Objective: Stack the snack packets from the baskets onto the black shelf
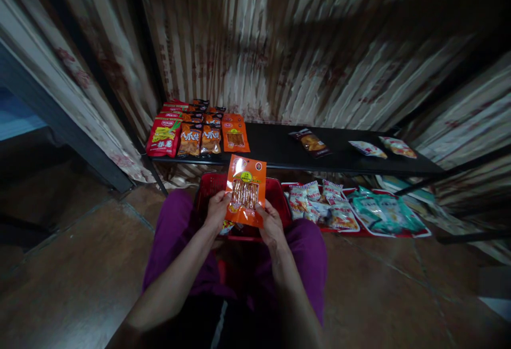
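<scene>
An orange snack packet (246, 192) with a clear window showing brown strips is held upright between both hands. My left hand (217, 210) pinches its left edge, and my right hand (271, 222) grips its lower right edge. Beneath the packet is a red basket (207, 185), partly hidden by it, with a few small packets low inside. Just beyond, a similar orange packet (235, 133) lies on the black shelf (267, 144). Orange-and-black snack bags (199, 139) and red bags (164, 136) are lined up to its left.
Farther right on the shelf lie a dark brown packet (311, 142) and two white packets (367, 149). Red baskets below hold white snack packets (319, 202) and green packets (387, 213). Black posts (147, 35) and a striped curtain (255, 46) stand behind and beside.
</scene>
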